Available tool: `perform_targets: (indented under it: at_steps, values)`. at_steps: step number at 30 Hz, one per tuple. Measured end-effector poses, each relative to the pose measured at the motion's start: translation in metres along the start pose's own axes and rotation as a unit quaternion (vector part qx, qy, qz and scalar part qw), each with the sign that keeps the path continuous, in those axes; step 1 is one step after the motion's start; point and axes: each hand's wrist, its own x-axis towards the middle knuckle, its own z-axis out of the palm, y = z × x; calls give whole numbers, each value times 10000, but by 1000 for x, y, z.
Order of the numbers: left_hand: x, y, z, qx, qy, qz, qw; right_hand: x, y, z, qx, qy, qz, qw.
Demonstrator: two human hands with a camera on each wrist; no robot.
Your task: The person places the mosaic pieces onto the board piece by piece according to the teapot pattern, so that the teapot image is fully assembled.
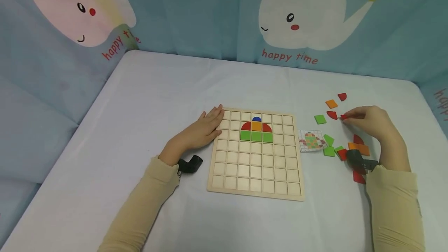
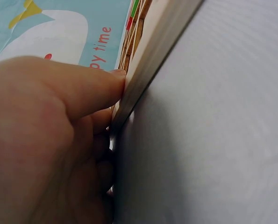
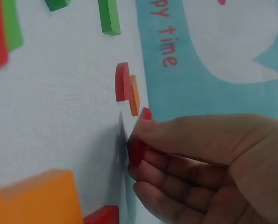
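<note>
The right hand [image 1: 376, 123] pinches a small red piece [image 1: 343, 116] between thumb and fingers, so its grip is grasping this piece, which in the right wrist view is tilted on its edge, just beside the white worktop [image 1: 168, 88]. The left hand [image 1: 199, 132] rests at the upper left edge of the wooden board [image 1: 255, 194]; its fingers are extended and touch the rim, so its grip is released. On the grid of the board, a blue half-round piece [image 1: 256, 119] stands above an orange square [image 1: 256, 126], which has one red quarter-round piece [image 1: 246, 126] on its left and another on its right; below them is a row of three green squares [image 1: 256, 137]. Just right of the board lies a picture card [image 1: 310, 141]. Near the right hand there are loose green, orange and red pieces [image 1: 332, 115], some partly hidden under the black wrist device [image 1: 356, 159].
</note>
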Motion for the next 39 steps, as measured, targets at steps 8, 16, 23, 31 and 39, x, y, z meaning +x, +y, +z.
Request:
perform_targets:
  at_steps: [8, 16, 23, 31, 39]
  values:
    - [1, 1, 1, -2, -1, 19, 10000, 0, 3, 2, 76, 339, 169, 9993]
    - [2, 0, 0, 105, -45, -3, 9999, -1, 0, 0, 185, 1125, 355, 9928]
    - [3, 0, 1, 29, -46, 8, 10000, -16, -29, -11, 590, 1676, 277, 9837]
    - [3, 1, -1, 38, -69, -44, 10000, -26, -49, -14, 1142, 1752, -147, 9778]
    - [5, -2, 0, 53, -74, -42, 9999, -26, -69, -7, 1613, 1316, -322, 9776]
